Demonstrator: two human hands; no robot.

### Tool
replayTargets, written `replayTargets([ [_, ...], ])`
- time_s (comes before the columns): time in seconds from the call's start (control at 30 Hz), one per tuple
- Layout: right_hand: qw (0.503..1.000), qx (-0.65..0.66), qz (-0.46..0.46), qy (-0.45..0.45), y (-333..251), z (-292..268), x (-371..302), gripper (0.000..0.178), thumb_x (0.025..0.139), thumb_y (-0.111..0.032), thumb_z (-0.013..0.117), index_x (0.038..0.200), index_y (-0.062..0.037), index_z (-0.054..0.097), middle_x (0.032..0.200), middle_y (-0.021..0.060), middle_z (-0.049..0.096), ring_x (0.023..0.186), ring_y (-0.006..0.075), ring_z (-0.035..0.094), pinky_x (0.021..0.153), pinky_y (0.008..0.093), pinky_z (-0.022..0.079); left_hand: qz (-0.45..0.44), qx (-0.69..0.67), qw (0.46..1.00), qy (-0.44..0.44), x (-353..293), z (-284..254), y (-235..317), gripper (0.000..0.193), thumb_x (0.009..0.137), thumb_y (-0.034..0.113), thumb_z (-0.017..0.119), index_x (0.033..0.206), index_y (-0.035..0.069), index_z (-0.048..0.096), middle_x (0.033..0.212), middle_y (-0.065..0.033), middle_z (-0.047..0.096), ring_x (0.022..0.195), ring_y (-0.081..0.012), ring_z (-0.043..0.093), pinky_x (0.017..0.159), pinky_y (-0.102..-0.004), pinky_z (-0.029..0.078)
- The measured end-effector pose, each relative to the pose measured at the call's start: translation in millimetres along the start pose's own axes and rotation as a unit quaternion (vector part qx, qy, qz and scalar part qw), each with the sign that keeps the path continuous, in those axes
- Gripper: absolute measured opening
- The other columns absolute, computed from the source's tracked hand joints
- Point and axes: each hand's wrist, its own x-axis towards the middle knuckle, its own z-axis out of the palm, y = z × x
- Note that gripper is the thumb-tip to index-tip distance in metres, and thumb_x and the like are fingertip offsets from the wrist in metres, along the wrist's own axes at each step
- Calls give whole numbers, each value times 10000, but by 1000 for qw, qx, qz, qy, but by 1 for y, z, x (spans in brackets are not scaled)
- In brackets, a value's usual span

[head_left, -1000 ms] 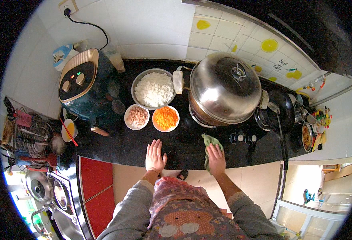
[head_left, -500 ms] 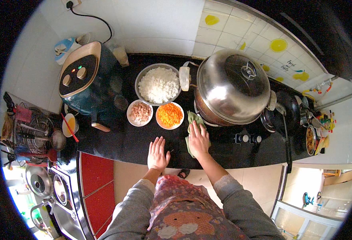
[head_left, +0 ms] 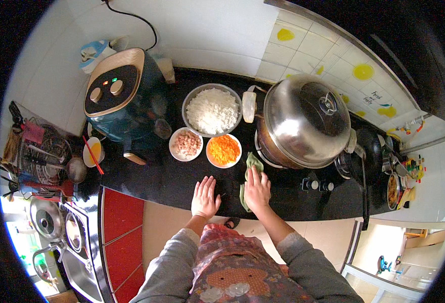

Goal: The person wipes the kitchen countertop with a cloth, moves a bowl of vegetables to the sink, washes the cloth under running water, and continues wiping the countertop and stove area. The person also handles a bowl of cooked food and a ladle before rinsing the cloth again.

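Note:
My right hand is closed over a crumpled green cloth and presses it against the black countertop, close to its front edge. Part of the cloth is hidden under the palm. To the left, my left hand rests flat on the counter edge with its fingers stretched out, holding nothing. Just beyond the hands stand a white bowl of diced orange carrot and another of chopped pink meat. Behind them is a grey metal bowl of white rice.
A large lidded metal pot stands on the stove, right of the cloth, with stove knobs in front. Farther right sits a black pan. On the left are an air fryer, a bowl of yellow liquid with red chopsticks, and a dish rack.
My right hand has drawn the green cloth toward me, nearer the counter's front edge. The left hand stays about where it was. The whole view has shifted slightly.

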Motion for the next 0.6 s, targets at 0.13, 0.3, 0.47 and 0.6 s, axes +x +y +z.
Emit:
replayTargets([
  [0.13, 1000, 4, -4, 8, 0, 3, 14, 574, 877, -250, 593, 1393, -56, 435, 1475, 78, 382, 1208, 351, 435, 966, 492, 403, -6, 4, 1000, -24, -1, 1, -1, 629, 854, 283, 551, 1407, 35, 385, 1486, -110, 365, 1408, -277, 288, 1171, -464, 188],
  [0.3, 999, -2, 39, 31, -5, 14, 63, 520, 908, -266, 537, 1376, -54, 457, 1474, 82, 394, 1223, 345, 431, 969, 486, 407, -1, 12, 1000, -26, 1, -2, 1, 625, 851, 279, 549, 1404, 37, 390, 1486, -105, 366, 1409, -269, 287, 1173, -462, 188],
  [0.47, 998, 24, 15, 52, -5, 5, 37, 561, 865, -245, 619, 1377, -74, 464, 1484, 46, 376, 1214, 330, 430, 949, 483, 422, -2, 10, 1000, -18, 1, -3, 2, 615, 841, 270, 553, 1392, 37, 411, 1478, -100, 377, 1406, -268, 294, 1171, -461, 195],
  [0.6, 997, 40, -34, 62, 3, -3, -15, 566, 841, -240, 641, 1361, -81, 485, 1472, 31, 393, 1193, 315, 439, 938, 468, 423, 4, 9, 1000, -3, 1, -3, 3, 625, 814, 231, 593, 1377, 25, 415, 1447, -122, 409, 1378, -303, 332, 1157, -475, 226],
])
